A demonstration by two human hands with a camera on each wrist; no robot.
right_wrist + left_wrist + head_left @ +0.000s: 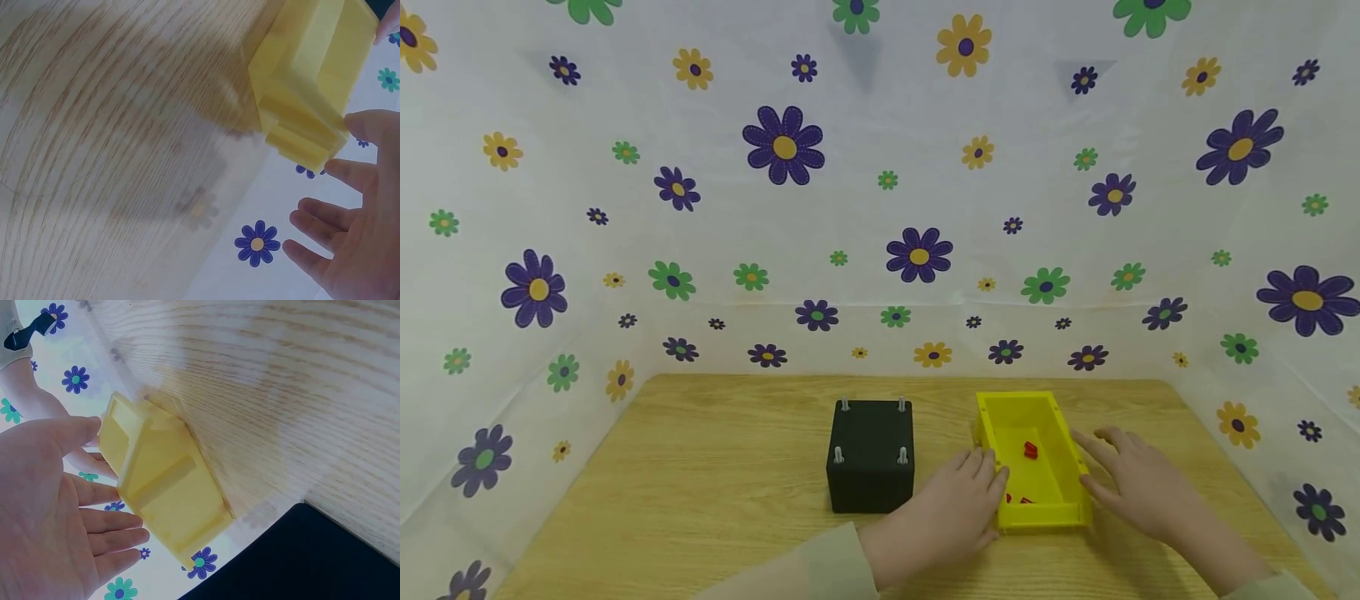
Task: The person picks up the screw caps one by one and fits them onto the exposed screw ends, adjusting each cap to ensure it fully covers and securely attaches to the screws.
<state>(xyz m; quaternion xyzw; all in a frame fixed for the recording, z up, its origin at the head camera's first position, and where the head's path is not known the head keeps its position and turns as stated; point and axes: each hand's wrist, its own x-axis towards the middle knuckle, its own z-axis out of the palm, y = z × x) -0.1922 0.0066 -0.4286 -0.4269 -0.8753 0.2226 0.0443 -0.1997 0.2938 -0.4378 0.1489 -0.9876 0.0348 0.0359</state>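
Note:
A yellow open-topped bin [1043,517] stands on the table, right of centre, with several small red pieces [1031,450] on its floor. My left hand [951,504] lies along the bin's left side, fingertips at the rim. In the left wrist view its fingers [115,520] are extended beside the yellow wall. On the other side is my right hand [1142,483], fingers spread, with thumb and index finger at the right rim. The right wrist view shows the thumb [365,125] against the bin's edge and the other fingers off it.
Left of the bin stands a black block [871,487] with upright metallic bolts [902,456] near its top corners. The wood-grain table [700,467] extends to the left. A white flowered sheet [850,208] encloses the back and both sides.

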